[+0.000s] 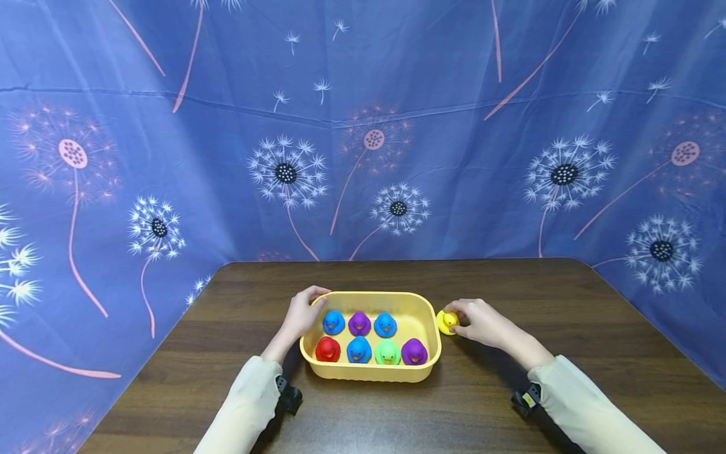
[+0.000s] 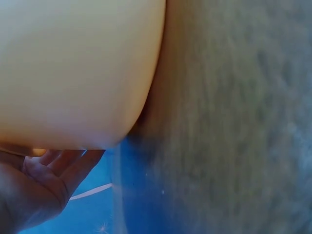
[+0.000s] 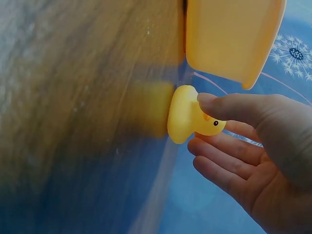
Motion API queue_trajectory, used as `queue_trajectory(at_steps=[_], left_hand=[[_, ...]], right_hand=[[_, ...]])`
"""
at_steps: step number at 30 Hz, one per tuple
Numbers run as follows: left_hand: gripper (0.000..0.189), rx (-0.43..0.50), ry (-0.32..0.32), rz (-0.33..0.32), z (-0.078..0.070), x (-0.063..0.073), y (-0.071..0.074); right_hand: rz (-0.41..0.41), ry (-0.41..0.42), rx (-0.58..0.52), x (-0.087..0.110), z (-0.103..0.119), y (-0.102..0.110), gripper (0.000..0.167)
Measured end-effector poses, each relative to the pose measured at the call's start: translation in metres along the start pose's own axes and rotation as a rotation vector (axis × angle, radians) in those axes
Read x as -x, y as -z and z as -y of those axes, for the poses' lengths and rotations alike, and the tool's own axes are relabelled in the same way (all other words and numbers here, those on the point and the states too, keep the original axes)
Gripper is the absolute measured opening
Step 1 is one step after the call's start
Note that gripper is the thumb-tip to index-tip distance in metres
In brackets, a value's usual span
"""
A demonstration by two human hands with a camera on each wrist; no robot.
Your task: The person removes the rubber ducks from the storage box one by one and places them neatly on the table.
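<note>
A yellow plastic tub (image 1: 371, 373) stands on the table with several rubber ducks inside. At its back left corner my left hand (image 1: 300, 314) grips the rim, thumb over the edge; the left wrist view shows that hand (image 2: 41, 190) beside the tub wall (image 2: 73, 73). Just right of the tub, a yellow rubber duck (image 1: 447, 321) sits on the table. My right hand (image 1: 482, 323) pinches it by the head between thumb and fingers. In the right wrist view the duck (image 3: 181, 117) has its base against the tabletop, and the lower fingers extend past it.
Inside the tub are a red duck (image 1: 328, 349), a light green duck (image 1: 387, 352), three blue ducks (image 1: 358, 350) and two purple ducks (image 1: 414, 352). The dark wooden table (image 1: 363, 419) ends at a blue dandelion-print cloth (image 1: 454, 189) behind it.
</note>
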State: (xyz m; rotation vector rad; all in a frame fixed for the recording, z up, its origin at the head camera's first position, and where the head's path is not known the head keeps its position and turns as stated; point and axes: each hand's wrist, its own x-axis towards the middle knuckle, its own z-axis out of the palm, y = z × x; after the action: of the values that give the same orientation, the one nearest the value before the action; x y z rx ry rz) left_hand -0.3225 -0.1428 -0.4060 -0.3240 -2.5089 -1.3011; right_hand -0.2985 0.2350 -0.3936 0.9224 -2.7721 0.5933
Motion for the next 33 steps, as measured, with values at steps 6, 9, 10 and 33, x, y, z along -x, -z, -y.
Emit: queue_trajectory(at_steps=[6,9,10,33], left_hand=[[0.016,-0.022,0.016,-0.006,-0.0008,0.0004,-0.0009],[0.015,-0.030,0.014,-0.015,-0.0008,0.0006,-0.0016],[0.015,-0.028,0.014,-0.017,-0.0008,0.0008,-0.0017],[0.016,-0.020,0.012,-0.017,0.0014,0.0001,-0.0012]], right_hand=[[0.000,0.025,-0.013,0.0002,0.0016,-0.0008,0.028],[-0.011,0.040,-0.018,0.0003,0.0019,-0.0024,0.028],[-0.015,0.044,-0.019,0.0004,0.0018,-0.0029,0.028],[-0.023,0.079,0.022,0.0029,0.0020,-0.0001,0.038]])
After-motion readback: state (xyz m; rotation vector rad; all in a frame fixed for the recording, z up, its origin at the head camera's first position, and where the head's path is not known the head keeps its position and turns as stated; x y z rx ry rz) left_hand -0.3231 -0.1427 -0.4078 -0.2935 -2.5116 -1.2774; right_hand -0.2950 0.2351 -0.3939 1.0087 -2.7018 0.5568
